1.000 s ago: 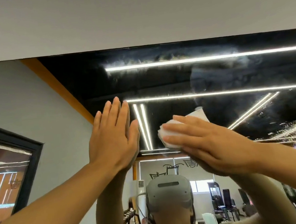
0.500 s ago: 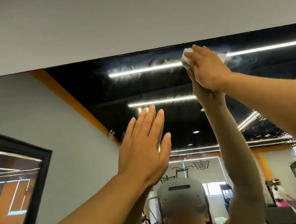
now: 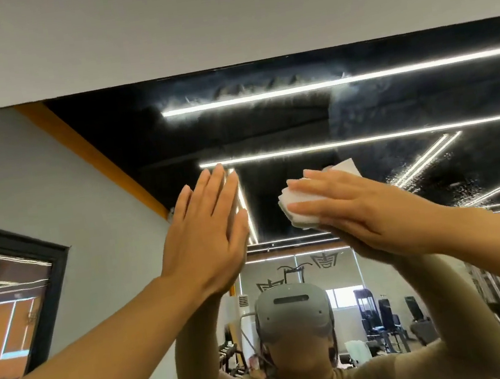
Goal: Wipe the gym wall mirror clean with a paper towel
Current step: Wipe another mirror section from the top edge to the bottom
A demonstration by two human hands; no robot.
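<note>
Starting from the left, a dark framed panel (image 3: 18, 302) hangs on the grey wall beside the mirror (image 3: 266, 130). Next, the left hand (image 3: 207, 236) lies flat on the glass with its fingers straight and close together, holding nothing. Just to the right of it, the right hand (image 3: 362, 206) presses a folded white paper towel (image 3: 304, 204) against the mirror, the fingers straight over the towel. Hazy smears show on the glass above and to the right of the towel.
</note>
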